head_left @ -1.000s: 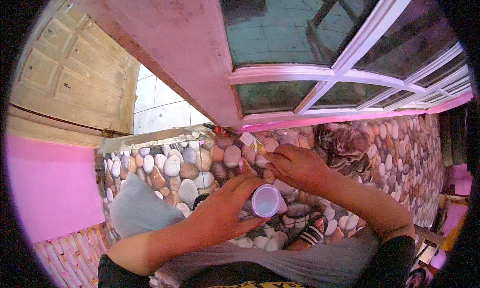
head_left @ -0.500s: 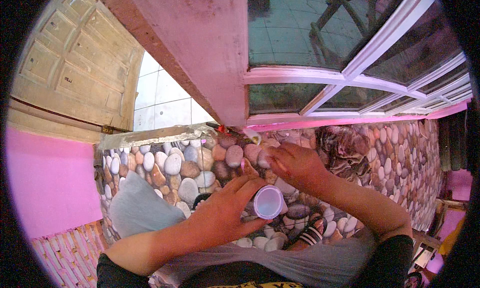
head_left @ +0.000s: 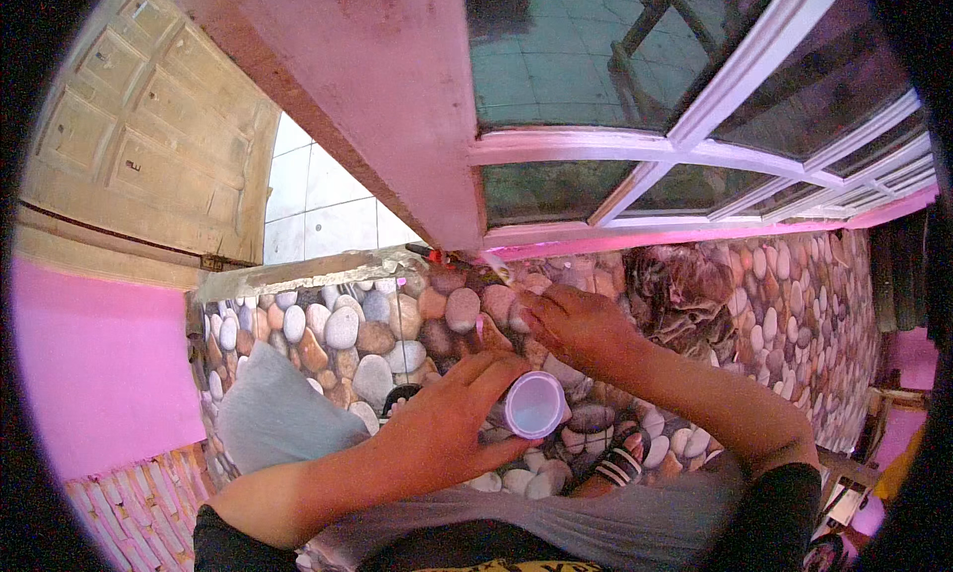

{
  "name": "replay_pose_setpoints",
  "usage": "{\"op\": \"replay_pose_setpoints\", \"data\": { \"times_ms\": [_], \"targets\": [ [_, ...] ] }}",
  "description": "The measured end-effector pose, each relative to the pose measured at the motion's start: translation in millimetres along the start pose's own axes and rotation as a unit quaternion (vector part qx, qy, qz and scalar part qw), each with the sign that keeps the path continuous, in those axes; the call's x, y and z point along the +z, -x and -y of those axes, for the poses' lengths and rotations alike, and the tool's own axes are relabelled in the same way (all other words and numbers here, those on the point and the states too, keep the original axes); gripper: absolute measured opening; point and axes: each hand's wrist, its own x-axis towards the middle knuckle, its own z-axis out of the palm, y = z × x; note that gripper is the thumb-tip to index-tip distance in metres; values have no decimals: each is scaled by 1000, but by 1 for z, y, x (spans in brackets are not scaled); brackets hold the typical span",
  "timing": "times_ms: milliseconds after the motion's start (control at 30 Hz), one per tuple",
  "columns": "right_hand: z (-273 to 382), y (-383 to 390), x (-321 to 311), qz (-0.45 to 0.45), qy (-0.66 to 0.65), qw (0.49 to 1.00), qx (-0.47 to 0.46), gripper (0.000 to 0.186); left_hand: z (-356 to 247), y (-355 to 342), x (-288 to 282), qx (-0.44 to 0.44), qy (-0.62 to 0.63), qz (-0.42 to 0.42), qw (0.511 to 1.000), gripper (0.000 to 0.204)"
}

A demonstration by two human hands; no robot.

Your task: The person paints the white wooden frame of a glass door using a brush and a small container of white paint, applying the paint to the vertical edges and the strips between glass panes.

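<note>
My left hand (head_left: 452, 403) is wrapped round the side of a small whitish plastic cup (head_left: 534, 405) held mouth up. Something pale and smooth lies inside the cup; I cannot tell what it is. Beyond the cup, my right hand (head_left: 576, 329) is closed in a pinch near the base of the pink wall post. Just past its fingertips shows a small blurred pale thing (head_left: 499, 265), and its kind is not clear. The fingers hide whatever they hold. A red and black object (head_left: 437, 257) lies by the door sill, left of that pale thing.
The floor (head_left: 372, 378) has a pebble pattern. A dark crumpled bundle (head_left: 680, 289) lies right of my right hand. Ahead stand a pink post (head_left: 397, 105) and a white-framed window (head_left: 685, 155). An open wooden door (head_left: 149, 135) is at the left. My sandalled foot (head_left: 620, 463) is below the cup.
My right hand has shifted slightly left, and the pale thing past its fingertips looks more blurred. My left hand holds the cup in nearly the same place. The view has tilted a little.
</note>
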Motion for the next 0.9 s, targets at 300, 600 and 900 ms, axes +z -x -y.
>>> {"op": "replay_pose_setpoints", "data": {
  "times_ms": [300, 600, 900],
  "targets": [
    [-28, 21, 17, -63, 147, 987, 18, 33, 0, 1, 2, 22, -1, -15, 1000, 62],
    [-21, 7, 18, -89, 52, 994, -38, 31, -5, -3, 2, 26, 2, 6, 1000, 60],
    [5, 21, -15, -54, -90, 995, -1, 27, -2, 2, 3, 35, 15, -4, 999, 63]
  ]
}}
